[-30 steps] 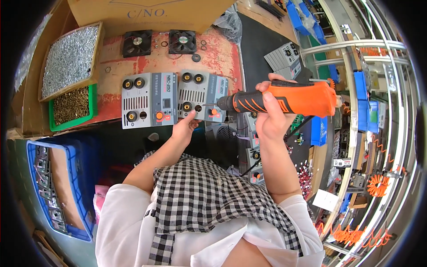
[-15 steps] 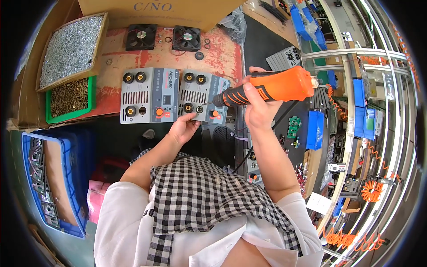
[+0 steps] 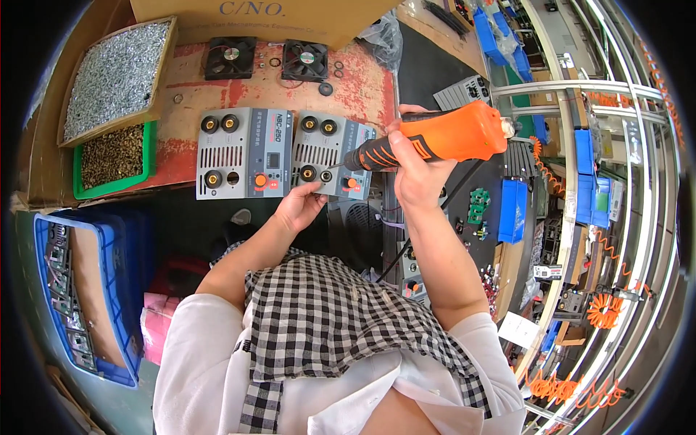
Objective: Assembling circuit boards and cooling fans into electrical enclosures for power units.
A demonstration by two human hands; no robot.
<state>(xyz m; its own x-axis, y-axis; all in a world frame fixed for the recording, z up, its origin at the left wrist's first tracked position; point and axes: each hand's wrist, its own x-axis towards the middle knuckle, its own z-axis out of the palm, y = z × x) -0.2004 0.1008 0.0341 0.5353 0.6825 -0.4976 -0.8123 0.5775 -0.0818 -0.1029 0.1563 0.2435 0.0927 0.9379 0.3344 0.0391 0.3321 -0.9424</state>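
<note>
My right hand is wrapped round an orange and black power screwdriver, which lies nearly level. Its thin bit points left and down at a round metal socket in the right-hand grey front panel; whether the tip touches is too small to tell. At that panel's lower edge, just beside the socket, the closed fingers of my left hand grip the panel. Close by on the left lies a similar front panel, with black and brass sockets, an orange knob and one bare round hole.
Two black fans and several small rings lie behind the panels on the worn red bench. A tray of silvery hardware and a green tray of brass-coloured parts stand left. A blue crate sits below; shelving rails are at right.
My right hand and the screwdriver have shifted slightly left, and the bit has tilted a little. My left hand stays at the panel's lower edge.
</note>
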